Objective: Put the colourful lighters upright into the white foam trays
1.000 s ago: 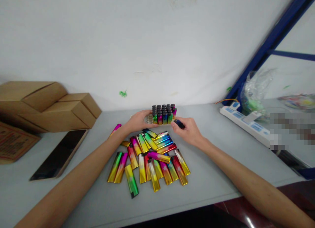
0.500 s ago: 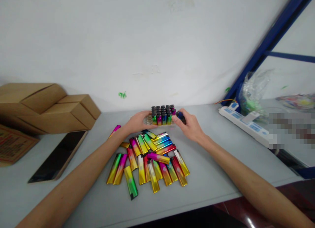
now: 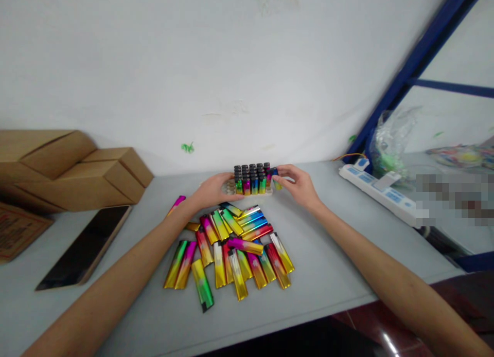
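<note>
Slightly tilted, blue lighter point(image 3: 275, 173) in the right grip point(image 3: 299, 185)

head view, forward-down over table point(image 3: 328, 277)

The left hand point(image 3: 211, 191) grips the left end of a tray point(image 3: 230, 186) where black-topped lighters point(image 3: 250, 180) stand upright in rows. The right hand point(image 3: 300, 185) holds a blue-and-yellow lighter point(image 3: 275, 173) at its right end. Loose metallic lighters point(image 3: 246, 246) lie nearer on the bench point(image 3: 328, 264), between a phone point(image 3: 85, 248) and a power strip point(image 3: 380, 190).
</note>
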A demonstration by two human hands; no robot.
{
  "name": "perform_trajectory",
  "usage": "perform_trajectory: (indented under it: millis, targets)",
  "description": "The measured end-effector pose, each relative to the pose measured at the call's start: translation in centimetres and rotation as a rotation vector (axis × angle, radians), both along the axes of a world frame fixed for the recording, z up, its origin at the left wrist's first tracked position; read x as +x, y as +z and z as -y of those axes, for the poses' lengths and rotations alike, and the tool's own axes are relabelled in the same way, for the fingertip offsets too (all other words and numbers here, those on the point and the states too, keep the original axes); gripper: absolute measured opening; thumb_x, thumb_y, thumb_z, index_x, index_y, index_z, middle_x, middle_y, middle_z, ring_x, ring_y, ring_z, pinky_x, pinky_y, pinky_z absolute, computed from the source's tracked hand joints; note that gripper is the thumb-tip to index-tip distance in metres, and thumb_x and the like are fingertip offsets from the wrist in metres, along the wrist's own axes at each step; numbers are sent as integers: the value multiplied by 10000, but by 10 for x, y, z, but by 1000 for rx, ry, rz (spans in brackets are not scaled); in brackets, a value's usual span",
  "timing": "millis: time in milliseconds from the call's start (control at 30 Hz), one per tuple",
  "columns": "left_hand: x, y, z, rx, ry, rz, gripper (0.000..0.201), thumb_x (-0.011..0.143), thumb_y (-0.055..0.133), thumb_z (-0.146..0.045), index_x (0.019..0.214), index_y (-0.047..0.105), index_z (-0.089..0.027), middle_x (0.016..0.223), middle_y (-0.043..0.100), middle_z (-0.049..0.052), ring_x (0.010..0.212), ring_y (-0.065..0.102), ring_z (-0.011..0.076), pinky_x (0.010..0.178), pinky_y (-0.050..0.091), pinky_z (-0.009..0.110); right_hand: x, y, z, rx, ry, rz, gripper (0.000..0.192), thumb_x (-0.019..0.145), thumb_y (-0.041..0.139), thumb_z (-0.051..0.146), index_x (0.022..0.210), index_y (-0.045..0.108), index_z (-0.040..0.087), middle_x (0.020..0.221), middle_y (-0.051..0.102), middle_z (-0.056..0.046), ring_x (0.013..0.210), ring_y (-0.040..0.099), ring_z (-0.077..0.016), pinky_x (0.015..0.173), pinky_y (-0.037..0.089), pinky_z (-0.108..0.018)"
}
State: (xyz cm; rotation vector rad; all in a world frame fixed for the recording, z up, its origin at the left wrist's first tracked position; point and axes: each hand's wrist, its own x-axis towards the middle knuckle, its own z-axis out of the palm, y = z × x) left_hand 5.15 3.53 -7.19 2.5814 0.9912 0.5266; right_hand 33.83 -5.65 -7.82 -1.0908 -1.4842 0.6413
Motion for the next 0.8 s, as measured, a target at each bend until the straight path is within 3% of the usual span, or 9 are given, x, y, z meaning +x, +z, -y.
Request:
perform_trajectory:
  millis: [133,333,633,800]
  targets:
    - [0,1,1,0,11,-10,811,766,678,-761,1322,642,-171,1360,680,132,1229,634,349,1066,472,442,-6,-5,0,-20,-68,-88,373,760,834,480,980,709,206,959,750,-50,919,719,-207,837,604,-355]
    - [0,0,0,7,3,1,809,767,677,-763,1315,650,-169,1347,687,127,1227,636,351,1070,470,446,-8,-10,-1,-5,-91,-74,386,759,830,480,1004,702,209,993,745,-58,924,738,-216,761,621,-330]
    - [0,0,1,2,8,6,803,769,687,-743,1335,635,-175,1363,679,127,1236,632,349,1071,466,445,-9,-9,0,7,-152,187,316,838,757,451,1033,722,205,928,782,-62,876,750,-224,668,610,-313]
    - [0,1,2,0,8,5,802,762,692,-746,1322,646,-173,1352,685,129,1233,633,351,1076,465,447,-5,1,4,29,-174,323,320,865,735,473,1029,642,214,853,763,-35,769,723,-191,662,593,-308]
